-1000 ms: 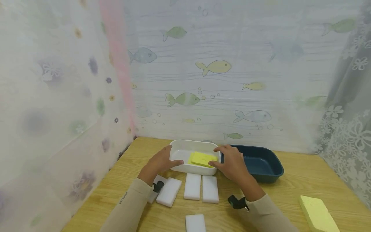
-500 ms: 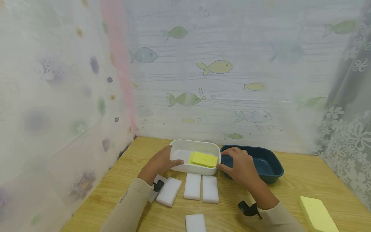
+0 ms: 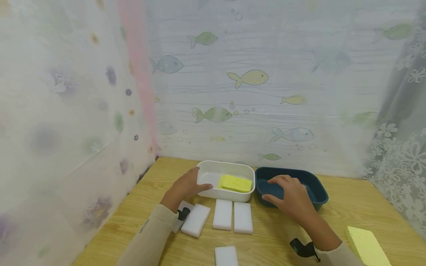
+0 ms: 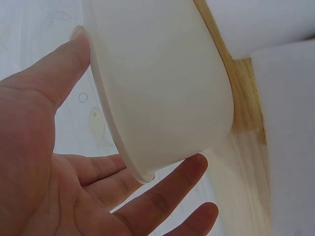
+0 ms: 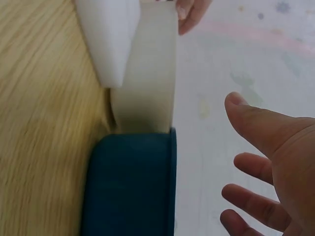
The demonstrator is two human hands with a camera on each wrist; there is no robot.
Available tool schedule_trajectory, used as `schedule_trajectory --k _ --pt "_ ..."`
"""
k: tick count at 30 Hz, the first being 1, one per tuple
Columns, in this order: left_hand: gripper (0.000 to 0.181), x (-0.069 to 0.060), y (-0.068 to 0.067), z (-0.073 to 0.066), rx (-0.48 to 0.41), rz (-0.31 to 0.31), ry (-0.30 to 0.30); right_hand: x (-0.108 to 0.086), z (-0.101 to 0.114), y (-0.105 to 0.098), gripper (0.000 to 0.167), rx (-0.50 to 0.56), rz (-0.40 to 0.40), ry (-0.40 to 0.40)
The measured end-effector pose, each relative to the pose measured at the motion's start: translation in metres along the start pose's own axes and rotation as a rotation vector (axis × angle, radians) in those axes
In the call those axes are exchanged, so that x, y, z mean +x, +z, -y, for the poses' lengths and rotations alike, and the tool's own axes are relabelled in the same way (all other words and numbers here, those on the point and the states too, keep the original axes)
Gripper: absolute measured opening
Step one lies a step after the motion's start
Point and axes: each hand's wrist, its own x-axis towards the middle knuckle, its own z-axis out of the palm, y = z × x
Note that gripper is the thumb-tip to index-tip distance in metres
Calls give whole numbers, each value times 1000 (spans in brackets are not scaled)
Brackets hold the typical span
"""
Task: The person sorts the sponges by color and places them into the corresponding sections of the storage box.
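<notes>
A white plastic basin stands near the back of the table, with yellow sponges lying in its right part. My left hand is at the basin's left end, its thumb at the front rim. In the left wrist view, fairly straight fingers touch the basin's end wall. Just right of the white basin stands a dark blue basin. Over its front left part hovers my right hand, holding nothing, thumb and fingers spread apart, as the right wrist view also shows.
Several white sponges lie in front of the white basin, including a nearby upright-lying sponge and a separate sponge close to me. A larger pale yellow block rests at the right. Patterned curtains close off the back and sides.
My right hand has come off the white basin's right end and moved right, over the blue basin. My left hand stays at the white basin's left end.
</notes>
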Motion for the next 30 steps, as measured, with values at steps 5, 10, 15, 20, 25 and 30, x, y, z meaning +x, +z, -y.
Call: schedule_trajectory --k 5,10,15,20,25,30 --pt "111 2 1 -2 -3 -1 4 -15 -13 -7 50 -20 -6 22" --pt "111 1 0 -3 -4 3 -4 -29 -28 -13 50 -38 1 25" --pt "110 -1 -1 -3 -11 3 -11 -37 -38 -21 51 -42 8 27" --pt "109 -3 -2 -4 -15 3 -16 -44 -46 -25 55 -44 19 27" --pt "109 -5 -3 -4 -17 5 -22 -49 -56 -29 59 -50 26 28" --pt "109 -5 -3 -5 -8 3 -17 -53 -67 -38 63 -46 55 50"
